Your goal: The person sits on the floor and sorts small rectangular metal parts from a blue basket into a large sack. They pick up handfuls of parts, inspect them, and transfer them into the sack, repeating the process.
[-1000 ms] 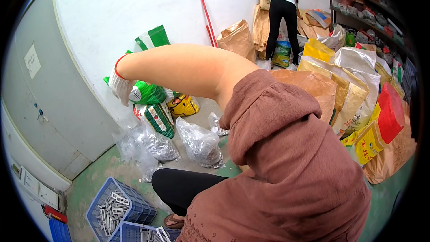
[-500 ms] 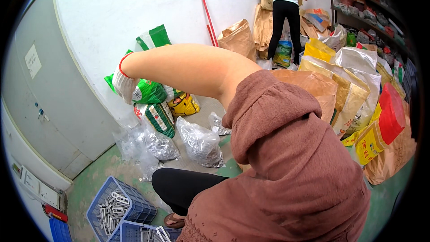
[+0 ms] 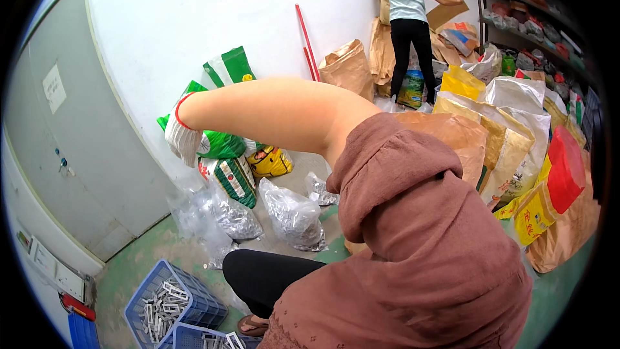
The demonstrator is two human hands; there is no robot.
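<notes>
My right forearm reaches leftward from the short brown sleeve. On that hand is a white knitted glove with a red cuff, and my right hand is bent down at the wrist. Its fingers do not show clearly, nor does anything they may hold. In the picture the glove overlaps green-and-white sacks piled by the wall, but I cannot tell whether it touches them. Below them stand clear plastic bags filled with small metallic pieces. My left hand is out of view.
Blue crates of grey metal parts stand by my foot. A grey door is at the left. Large paper and plastic sacks crowd the right, beside loaded shelves. Another person stands at the back wall, holding brown sheet material.
The whole view has shifted slightly, with the scene lower in the picture. The person at the back has turned and now holds brown material out to the right. My right arm keeps nearly the same pose.
</notes>
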